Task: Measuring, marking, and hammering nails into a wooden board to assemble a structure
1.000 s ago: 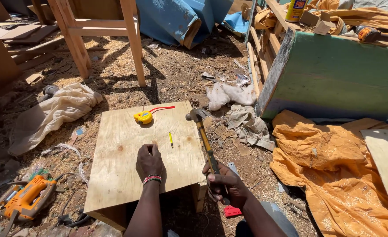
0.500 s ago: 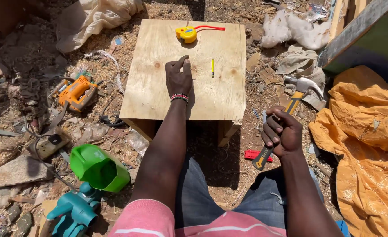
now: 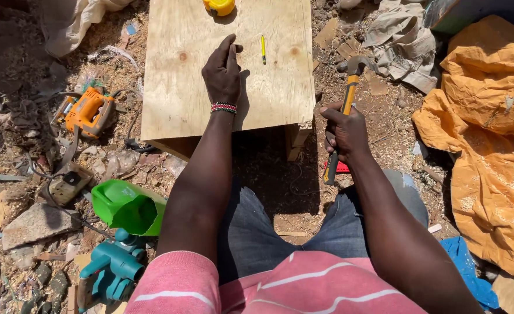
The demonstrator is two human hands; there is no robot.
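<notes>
Beside the plywood board, off its right edge, right hand closed round claw hammer mid-handle, head up. Head-heavy, rigid; likely steadier gripped lower. Left hand open, flat on board, pencil just right of fingertips.

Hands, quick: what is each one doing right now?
Left hand: open, flat on the plywood board, holding nothing.
Right hand: closed around the hammer handle.

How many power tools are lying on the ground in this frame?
2. An orange power tool lies left of the plywood board; a teal power tool lies at lower left, below the green container. Debris may hide others.
</notes>
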